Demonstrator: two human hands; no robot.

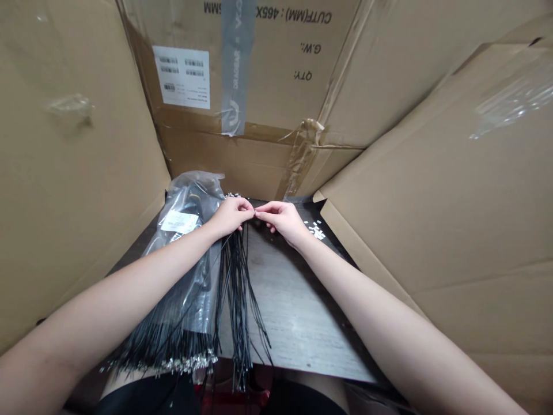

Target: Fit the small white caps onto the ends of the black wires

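Observation:
My left hand (232,214) and my right hand (280,219) meet fingertip to fingertip over the far part of a dark table (298,311). Both pinch closed at the top end of a bundle of thin black wires (238,288) that trails back toward me and over the table's near edge. What my right fingers pinch is too small to make out. A clear plastic bag (190,230) with more black wires, metal terminals at their near ends, lies under my left forearm.
Small white connector pieces (317,230) lie scattered right of my right hand. Cardboard sheets wall the table on the left (64,173) and right (453,202). A taped carton (259,86) with a white label stands at the back.

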